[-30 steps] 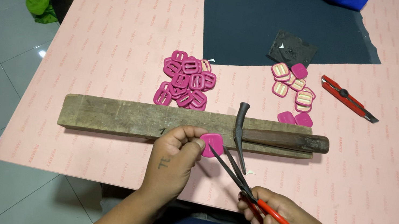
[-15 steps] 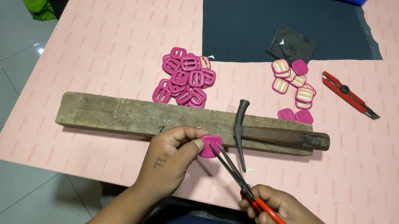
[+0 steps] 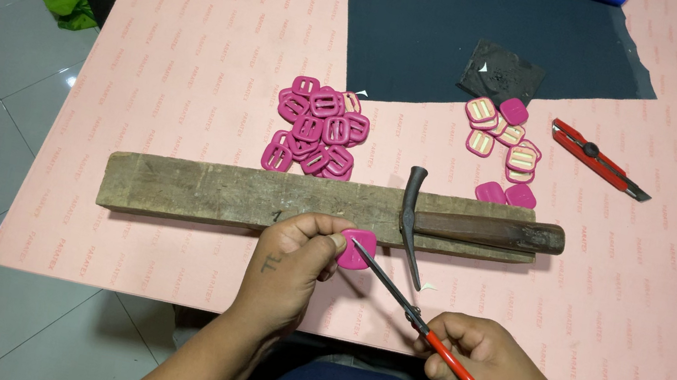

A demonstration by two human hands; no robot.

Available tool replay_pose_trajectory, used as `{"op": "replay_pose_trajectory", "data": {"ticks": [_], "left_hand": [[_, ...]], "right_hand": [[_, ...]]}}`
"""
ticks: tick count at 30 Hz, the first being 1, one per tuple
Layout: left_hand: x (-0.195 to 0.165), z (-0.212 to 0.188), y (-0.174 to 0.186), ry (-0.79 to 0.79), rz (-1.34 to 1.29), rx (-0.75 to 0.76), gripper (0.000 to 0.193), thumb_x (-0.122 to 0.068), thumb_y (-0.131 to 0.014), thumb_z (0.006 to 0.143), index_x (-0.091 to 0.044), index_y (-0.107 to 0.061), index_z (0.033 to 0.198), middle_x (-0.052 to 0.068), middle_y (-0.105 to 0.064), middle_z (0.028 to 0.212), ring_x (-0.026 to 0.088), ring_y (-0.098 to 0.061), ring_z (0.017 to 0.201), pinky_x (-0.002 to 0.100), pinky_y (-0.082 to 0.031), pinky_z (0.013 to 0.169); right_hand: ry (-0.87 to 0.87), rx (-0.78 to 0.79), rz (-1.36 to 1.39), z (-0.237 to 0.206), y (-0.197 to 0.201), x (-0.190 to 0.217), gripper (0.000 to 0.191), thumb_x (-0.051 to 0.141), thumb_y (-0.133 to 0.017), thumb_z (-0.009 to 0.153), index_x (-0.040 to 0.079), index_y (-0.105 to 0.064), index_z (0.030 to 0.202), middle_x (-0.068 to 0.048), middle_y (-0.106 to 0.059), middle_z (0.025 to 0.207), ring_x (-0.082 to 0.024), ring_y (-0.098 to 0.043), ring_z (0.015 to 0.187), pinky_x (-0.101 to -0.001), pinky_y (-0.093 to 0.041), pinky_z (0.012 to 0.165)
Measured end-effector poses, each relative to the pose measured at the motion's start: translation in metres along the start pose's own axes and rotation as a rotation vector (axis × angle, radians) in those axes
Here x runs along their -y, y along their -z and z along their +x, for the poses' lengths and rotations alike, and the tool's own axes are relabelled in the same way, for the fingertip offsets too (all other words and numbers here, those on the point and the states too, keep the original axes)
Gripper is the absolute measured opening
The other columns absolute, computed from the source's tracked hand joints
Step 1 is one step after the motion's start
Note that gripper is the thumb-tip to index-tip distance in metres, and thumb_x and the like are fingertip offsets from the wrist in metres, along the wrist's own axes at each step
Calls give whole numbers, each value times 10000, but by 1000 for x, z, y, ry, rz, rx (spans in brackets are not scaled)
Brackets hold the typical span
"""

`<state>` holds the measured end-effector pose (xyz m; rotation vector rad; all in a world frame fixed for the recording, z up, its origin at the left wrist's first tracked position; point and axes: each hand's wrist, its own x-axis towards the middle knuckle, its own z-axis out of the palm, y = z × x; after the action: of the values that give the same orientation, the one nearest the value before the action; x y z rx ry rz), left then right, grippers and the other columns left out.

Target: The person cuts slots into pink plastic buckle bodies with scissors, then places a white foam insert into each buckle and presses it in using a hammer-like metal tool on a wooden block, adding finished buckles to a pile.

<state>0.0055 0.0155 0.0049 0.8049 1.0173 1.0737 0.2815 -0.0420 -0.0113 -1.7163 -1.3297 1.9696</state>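
Now left fingers [image 3: 328, 236] pinch a rounded pink piece [image 3: 356, 252]; right fingers [image 3: 462, 332] clasp red-handled scissors [image 3: 418, 317].

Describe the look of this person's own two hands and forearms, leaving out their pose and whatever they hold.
Both forearms are bare: no sleeves, gloves, watch or rings show. The left hand has a small dark ink mark, like a tattoo, on its back near the wrist. The right hand shows no marking. Fingernails are short where visible.
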Motion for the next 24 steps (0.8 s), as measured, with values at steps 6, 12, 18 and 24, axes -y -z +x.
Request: {"op": "replay_pose_trajectory", "data": {"ticks": [6, 12, 18, 24], "left_hand": [[-4, -2, 0, -13, 67, -12, 227, -62, -613, 897, 54, -742, 1043, 43, -697, 793, 75, -517, 659, 230, -454, 625], [-5, -4, 1, -59, 191, -27, 236, -80, -612, 934, 48, -723, 1098, 56, -699, 829, 76, -571, 678, 230, -486, 622], [-3, 1, 3, -62, -3, 11, 229, -28, -586, 936, 44, -644, 1146, 118, -729, 1001, 135, -705, 777, 280, -611, 736], [-1, -3, -4, -40, -22, 57, 154, -47, -597, 943, 7, -644, 1080, 100, -714, 953, 127, -703, 813, 270, -601, 729]], "right_hand": [[189, 9, -26, 7, -1, -10, 217, 172, -794, 824, 19, -706, 950, 7, -690, 721, -55, -602, 632, -236, -497, 564], [196, -30, -103, 6, -4, -16, 245, 144, -809, 856, -41, -654, 899, -10, -573, 693, -83, -514, 642, -268, -461, 592], [229, 110, 1, -4, -4, -7, 303, 200, -701, 849, 10, -683, 1084, 5, -587, 760, -82, -529, 647, -259, -501, 604], [334, 254, 127, 1, -6, -9, 408, 346, -659, 910, 12, -647, 1145, -19, -610, 856, -95, -581, 700, -262, -540, 617]]}}
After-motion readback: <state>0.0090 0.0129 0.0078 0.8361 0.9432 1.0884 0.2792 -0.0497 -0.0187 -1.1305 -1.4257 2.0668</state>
